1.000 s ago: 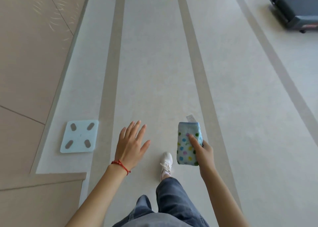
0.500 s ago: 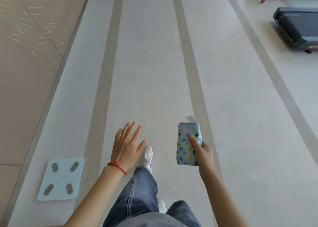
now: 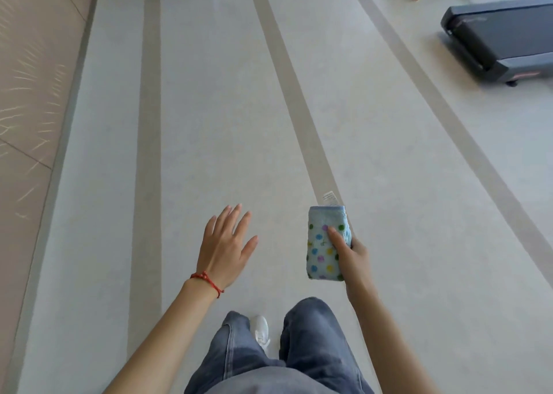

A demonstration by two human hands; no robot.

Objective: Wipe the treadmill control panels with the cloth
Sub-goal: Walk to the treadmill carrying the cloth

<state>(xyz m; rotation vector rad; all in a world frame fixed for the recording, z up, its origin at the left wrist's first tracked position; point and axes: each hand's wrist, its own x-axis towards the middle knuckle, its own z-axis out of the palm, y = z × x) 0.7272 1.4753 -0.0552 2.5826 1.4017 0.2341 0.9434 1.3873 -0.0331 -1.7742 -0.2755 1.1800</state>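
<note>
Cloth [image 3: 326,244] sits folded into a thick oblong pad in the right hand [image 3: 351,257], held upright out in front of the body, well above the floor [image 3: 209,109]; light blue terry-looking fabric with coloured dots, white tag sticking out at the top. Right fingers [image 3: 336,239] are clamped on it, thumb pressed across the dotted front face, the others wrapped behind (not visible). Left hand [image 3: 226,245] is empty, palm down, fingers spread apart, red string bracelet [image 3: 207,280] at the wrist. Person is standing on the striped floor in jeans [image 3: 311,343], one white shoe [image 3: 261,331] showing. Treadmill [image 3: 502,40] lies well apart, far upper right, only the deck end in view; a second machine shows at the top right edge, other equipment at top centre. No control panel visible, so wiping looks not yet begun; judged step is getting over to a treadmill. Handling guess: cloth is soft, light, floppy, not fragile, likely to unfold if gripped loosely, so keep pinching the folded stack mid-length across all layers, flat face outward for wiping. Whether it is damp cannot be told. Panel buttons may get pressed by accident under firm wiping.
</note>
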